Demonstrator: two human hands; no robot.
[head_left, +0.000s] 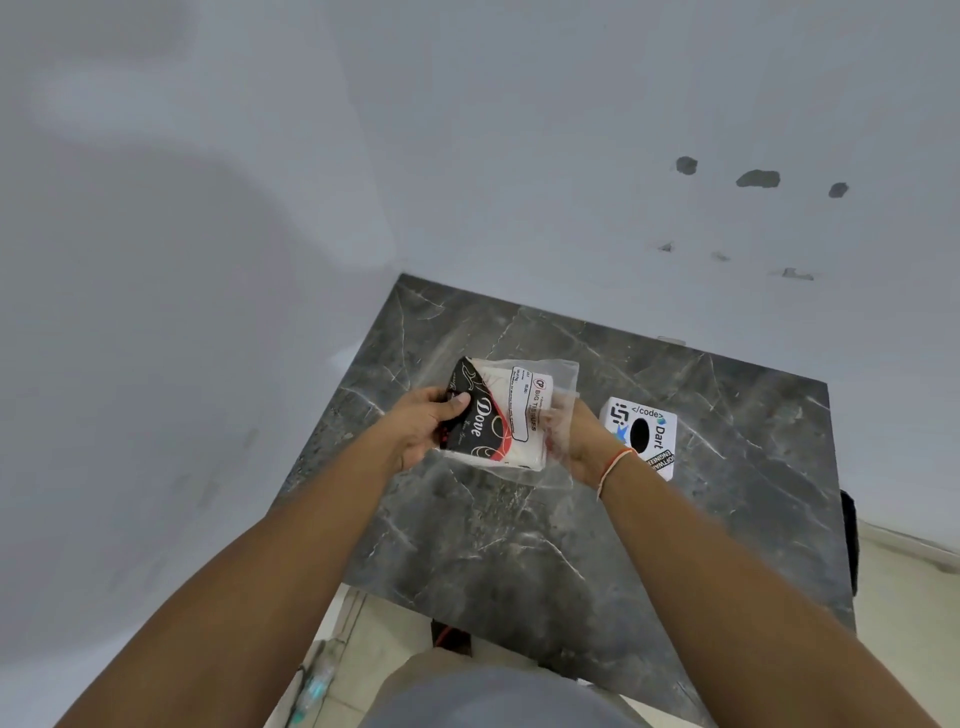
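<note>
The tissue pack (498, 415) is held between both hands, just above the dark marble worktop (519, 545), near the middle of the worktop and straight ahead of the person. Its printed lettering runs away from the body, so its long axis points roughly forward, tilted a little to the left at the far end. A loose margin of clear wrapper (565, 375) sticks out past the tissues on the right side.

The left hand (421, 431) grips the pack's left edge, thumb (460, 401) pressed on the black printed face and fingers tucked underneath. The right hand (576, 447) holds the opposite edge. Its fingers show blurred through the film, curled onto the wrapper's loose end.

The white tissue box (641, 434) stands on the worktop just to the right of the right wrist, apart from the pack, its dark oval opening facing up. It is nearest to the right hand, so any transfer of tissues would likely go rightward across a short gap. Both forearms reach forward and converge on the pack, wrists nearly level.
</note>
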